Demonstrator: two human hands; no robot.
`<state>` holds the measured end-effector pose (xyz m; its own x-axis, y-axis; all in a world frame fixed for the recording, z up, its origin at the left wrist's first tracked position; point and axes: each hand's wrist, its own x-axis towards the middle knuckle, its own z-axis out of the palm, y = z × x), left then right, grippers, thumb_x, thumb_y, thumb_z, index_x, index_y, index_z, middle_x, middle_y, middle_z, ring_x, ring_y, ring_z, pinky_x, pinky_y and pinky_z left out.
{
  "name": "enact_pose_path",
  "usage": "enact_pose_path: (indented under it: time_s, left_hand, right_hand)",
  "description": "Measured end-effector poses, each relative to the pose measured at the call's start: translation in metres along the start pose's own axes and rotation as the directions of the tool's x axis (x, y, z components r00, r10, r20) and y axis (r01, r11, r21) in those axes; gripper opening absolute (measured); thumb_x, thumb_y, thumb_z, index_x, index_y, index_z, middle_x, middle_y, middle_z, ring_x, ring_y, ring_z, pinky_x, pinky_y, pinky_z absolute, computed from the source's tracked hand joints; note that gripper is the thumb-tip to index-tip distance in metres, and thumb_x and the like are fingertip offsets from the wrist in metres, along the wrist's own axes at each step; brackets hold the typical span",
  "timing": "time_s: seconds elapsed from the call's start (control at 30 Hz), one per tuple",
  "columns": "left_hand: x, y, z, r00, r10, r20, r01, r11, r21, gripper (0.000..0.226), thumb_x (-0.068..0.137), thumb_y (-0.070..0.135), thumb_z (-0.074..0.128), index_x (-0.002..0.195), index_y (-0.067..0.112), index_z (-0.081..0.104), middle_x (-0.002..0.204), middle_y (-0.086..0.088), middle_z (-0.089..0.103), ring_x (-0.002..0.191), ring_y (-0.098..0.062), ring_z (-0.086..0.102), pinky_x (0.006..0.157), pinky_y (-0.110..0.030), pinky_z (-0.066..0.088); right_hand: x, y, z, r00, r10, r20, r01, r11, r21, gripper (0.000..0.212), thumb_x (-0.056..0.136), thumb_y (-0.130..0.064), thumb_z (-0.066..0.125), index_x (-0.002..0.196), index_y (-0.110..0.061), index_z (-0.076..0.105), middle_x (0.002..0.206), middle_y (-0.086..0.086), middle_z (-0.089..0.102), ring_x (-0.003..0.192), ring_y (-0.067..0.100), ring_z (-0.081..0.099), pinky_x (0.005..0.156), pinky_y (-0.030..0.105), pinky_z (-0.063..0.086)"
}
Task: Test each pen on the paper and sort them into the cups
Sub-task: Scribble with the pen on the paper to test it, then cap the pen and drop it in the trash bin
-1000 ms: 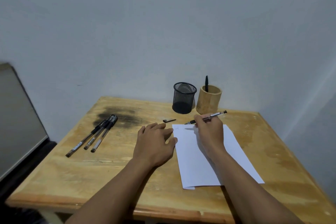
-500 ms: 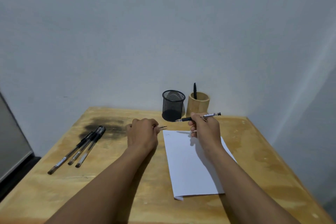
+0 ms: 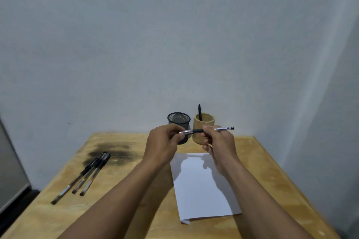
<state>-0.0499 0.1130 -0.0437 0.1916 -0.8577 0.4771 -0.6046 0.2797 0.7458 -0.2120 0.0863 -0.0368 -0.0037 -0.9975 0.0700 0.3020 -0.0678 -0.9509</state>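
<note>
Three black pens [image 3: 83, 177] bunched at left on wooden worktop [image 3: 48, 223], likely awaiting test. Left hand [image 3: 163, 145]: fingers [image 3: 172, 128] pinch clear tip end of slim black-and-clear pen [image 3: 198, 131], held level mid-air before black mesh cup [image 3: 178, 121] and bamboo cup [image 3: 204, 123]. Probably capping. Right hand [image 3: 219, 145] grips barrel. White paper sheet [image 3: 202, 186] lies below. Cap seating and marks on paper: cannot tell.

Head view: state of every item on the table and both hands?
held pen, off the table, roughly level, in both hands.
left hand, pinches the held pen's tip end.
right hand, grips the held pen's barrel.
mesh cup, upright, no pen showing above its rim.
bamboo cup, upright, one black pen standing in it.
three pens, lying side by side on the table.
paper, flat on the table, near corner folded.
</note>
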Motion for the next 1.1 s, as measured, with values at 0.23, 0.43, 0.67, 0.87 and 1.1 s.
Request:
enact_pose_path:
  time_s: [0.23, 0.43, 0.67, 0.87, 1.1]
  left_hand:
    - [-0.001, 0.020, 0.001, 0.993, -0.056, 0.100, 0.078, 0.969, -0.232, 0.019, 0.088, 0.012, 0.072, 0.081, 0.029, 0.075, 0.082, -0.003, 0.078, 0.083, -0.021, 0.071, 0.075, -0.029, 0.054]
    - [-0.001, 0.021, 0.004, 0.989, -0.096, 0.109, 0.122, 0.955, -0.270, 0.015, 0.088, 0.008, 0.072, 0.083, 0.022, 0.077, 0.082, -0.010, 0.077, 0.072, -0.015, 0.066, 0.074, -0.032, 0.054]
    - [0.000, 0.018, 0.002, 0.991, -0.101, 0.087, 0.120, 0.961, -0.249, 0.010, 0.089, 0.013, 0.070, 0.087, 0.019, 0.078, 0.071, 0.008, 0.075, 0.066, -0.004, 0.066, 0.073, -0.028, 0.055]
    - [0.001, 0.014, 0.003, 0.990, -0.127, 0.068, 0.138, 0.971, -0.195, 0.010, 0.089, 0.018, 0.070, 0.085, 0.024, 0.076, 0.073, 0.007, 0.072, 0.066, -0.008, 0.061, 0.079, -0.039, 0.056]
    - [0.003, 0.028, 0.016, 0.990, -0.105, 0.095, 0.118, 0.983, -0.143, 0.008, 0.090, 0.018, 0.068, 0.091, 0.022, 0.075, 0.078, 0.006, 0.072, 0.070, -0.006, 0.063, 0.064, -0.020, 0.045]
  right_hand:
    - [-0.009, -0.018, -0.010, 0.995, 0.039, 0.090, -0.041, 0.999, 0.019, 0.015, 0.098, -0.009, 0.061, 0.083, -0.009, 0.060, 0.061, -0.001, 0.055, 0.045, 0.003, 0.046, 0.053, 0.022, 0.036]
    - [-0.012, -0.017, -0.012, 0.997, 0.047, 0.060, -0.047, 0.999, 0.011, 0.012, 0.097, -0.010, 0.064, 0.085, -0.008, 0.065, 0.064, 0.000, 0.056, 0.049, 0.004, 0.047, 0.054, 0.022, 0.041]
    - [-0.013, -0.016, -0.006, 0.997, 0.059, 0.053, -0.062, 0.997, 0.049, 0.012, 0.097, -0.012, 0.064, 0.088, -0.006, 0.066, 0.062, -0.002, 0.058, 0.048, 0.004, 0.047, 0.049, 0.020, 0.040]
    - [-0.016, -0.017, -0.008, 0.996, 0.078, 0.031, -0.074, 0.991, -0.113, 0.029, 0.093, -0.035, 0.070, 0.083, -0.008, 0.070, 0.068, 0.002, 0.064, 0.062, 0.011, 0.058, 0.054, 0.022, 0.054]
    - [-0.026, -0.031, -0.032, 0.919, -0.389, 0.057, 0.264, 0.502, -0.823, 0.013, 0.087, -0.034, 0.070, 0.085, -0.021, 0.067, 0.080, -0.011, 0.068, 0.080, 0.011, 0.060, 0.067, 0.033, 0.049]
